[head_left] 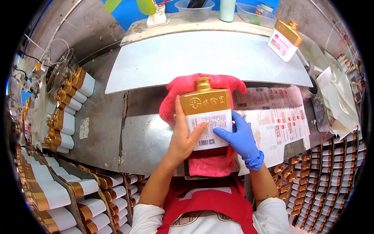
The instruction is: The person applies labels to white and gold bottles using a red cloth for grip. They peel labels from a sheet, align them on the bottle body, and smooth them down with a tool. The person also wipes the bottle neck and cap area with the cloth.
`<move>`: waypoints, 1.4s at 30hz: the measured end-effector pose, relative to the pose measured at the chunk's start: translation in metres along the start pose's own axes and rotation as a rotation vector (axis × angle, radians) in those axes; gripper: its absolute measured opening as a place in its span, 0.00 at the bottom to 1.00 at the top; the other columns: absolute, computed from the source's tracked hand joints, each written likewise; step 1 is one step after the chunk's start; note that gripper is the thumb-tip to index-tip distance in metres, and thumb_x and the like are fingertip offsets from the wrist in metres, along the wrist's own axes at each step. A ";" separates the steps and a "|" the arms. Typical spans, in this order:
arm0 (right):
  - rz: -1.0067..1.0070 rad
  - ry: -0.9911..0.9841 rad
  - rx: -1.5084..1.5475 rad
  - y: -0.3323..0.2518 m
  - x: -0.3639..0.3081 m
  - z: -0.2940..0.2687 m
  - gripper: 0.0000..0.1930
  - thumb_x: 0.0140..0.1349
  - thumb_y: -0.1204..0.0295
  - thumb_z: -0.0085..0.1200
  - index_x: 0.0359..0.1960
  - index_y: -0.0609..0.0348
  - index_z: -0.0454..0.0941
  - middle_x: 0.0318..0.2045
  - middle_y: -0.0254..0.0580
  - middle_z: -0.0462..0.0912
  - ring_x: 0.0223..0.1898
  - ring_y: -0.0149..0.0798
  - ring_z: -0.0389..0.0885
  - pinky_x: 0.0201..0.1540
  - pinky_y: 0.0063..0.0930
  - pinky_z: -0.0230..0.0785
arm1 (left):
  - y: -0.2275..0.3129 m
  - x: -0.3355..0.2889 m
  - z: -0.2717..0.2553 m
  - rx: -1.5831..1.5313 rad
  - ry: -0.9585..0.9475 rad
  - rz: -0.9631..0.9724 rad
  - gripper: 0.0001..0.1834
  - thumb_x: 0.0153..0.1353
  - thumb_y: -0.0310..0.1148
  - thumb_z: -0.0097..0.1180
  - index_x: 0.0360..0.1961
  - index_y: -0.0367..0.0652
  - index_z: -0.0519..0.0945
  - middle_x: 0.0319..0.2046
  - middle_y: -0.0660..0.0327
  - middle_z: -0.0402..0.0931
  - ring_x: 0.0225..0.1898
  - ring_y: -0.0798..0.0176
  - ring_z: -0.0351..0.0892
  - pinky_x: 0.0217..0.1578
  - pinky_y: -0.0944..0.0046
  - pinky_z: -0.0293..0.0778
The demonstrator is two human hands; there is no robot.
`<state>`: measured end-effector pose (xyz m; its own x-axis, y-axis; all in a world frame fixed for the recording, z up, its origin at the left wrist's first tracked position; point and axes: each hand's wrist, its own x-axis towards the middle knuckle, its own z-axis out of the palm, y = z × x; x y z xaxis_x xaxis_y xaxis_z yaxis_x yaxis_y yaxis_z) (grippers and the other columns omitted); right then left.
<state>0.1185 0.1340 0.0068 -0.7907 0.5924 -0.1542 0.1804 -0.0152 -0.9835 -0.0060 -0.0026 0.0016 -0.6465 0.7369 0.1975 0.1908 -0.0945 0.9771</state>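
Between both hands I hold a flat, square-shouldered bottle upright, white below with a gold embossed top and short gold neck. Small print and a code patch show on its white face. My bare left hand grips its left side, thumb on the front. My right hand, in a blue glove, closes on the lower right side, thumb also on the front. Behind and beneath the bottle lies a bunched pink-red cloth. To the right, printed label sheets spread over the metal table.
A pale board spans the back, with a similar bottle at its right end. More bottles line the left edge. Crates of bottles stand low left, and others low right. A plastic basin and green cup sit behind.
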 end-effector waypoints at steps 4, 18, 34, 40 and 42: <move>0.007 -0.005 -0.025 -0.002 0.000 -0.001 0.32 0.52 0.65 0.68 0.57 0.63 0.69 0.44 0.46 0.81 0.42 0.35 0.82 0.44 0.28 0.76 | -0.001 0.001 0.000 0.010 -0.003 0.019 0.48 0.64 0.34 0.53 0.69 0.33 0.30 0.59 0.47 0.64 0.60 0.55 0.66 0.64 0.58 0.51; 0.054 -0.080 -0.083 -0.007 0.002 -0.016 0.27 0.59 0.70 0.60 0.59 0.66 0.66 0.45 0.41 0.79 0.40 0.29 0.79 0.44 0.23 0.73 | -0.009 -0.026 -0.007 -0.024 -0.096 0.019 0.47 0.64 0.31 0.49 0.69 0.33 0.27 0.70 0.47 0.42 0.70 0.56 0.45 0.67 0.60 0.42; 0.033 -0.010 -0.111 0.000 0.001 -0.009 0.27 0.57 0.65 0.63 0.56 0.64 0.70 0.37 0.34 0.79 0.24 0.19 0.68 0.30 0.17 0.67 | -0.006 -0.011 -0.001 0.086 0.021 0.041 0.35 0.69 0.30 0.38 0.70 0.32 0.36 0.67 0.48 0.49 0.68 0.57 0.51 0.65 0.62 0.48; 0.074 -0.028 -0.159 -0.002 0.001 -0.011 0.27 0.58 0.65 0.62 0.57 0.64 0.70 0.39 0.36 0.79 0.26 0.20 0.70 0.31 0.18 0.69 | -0.011 -0.009 0.000 0.029 0.029 0.056 0.36 0.69 0.32 0.40 0.69 0.28 0.37 0.67 0.44 0.50 0.67 0.53 0.53 0.66 0.59 0.47; 0.047 -0.032 -0.111 -0.004 0.000 -0.010 0.27 0.59 0.64 0.61 0.57 0.64 0.69 0.40 0.38 0.80 0.29 0.22 0.74 0.35 0.19 0.71 | -0.011 -0.008 -0.001 -0.019 0.039 0.071 0.37 0.69 0.33 0.42 0.68 0.27 0.36 0.67 0.42 0.50 0.67 0.51 0.53 0.66 0.58 0.47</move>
<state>0.1236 0.1419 0.0114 -0.7976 0.5675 -0.2043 0.2796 0.0477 -0.9589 -0.0033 -0.0083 -0.0102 -0.6602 0.7013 0.2690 0.2234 -0.1586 0.9617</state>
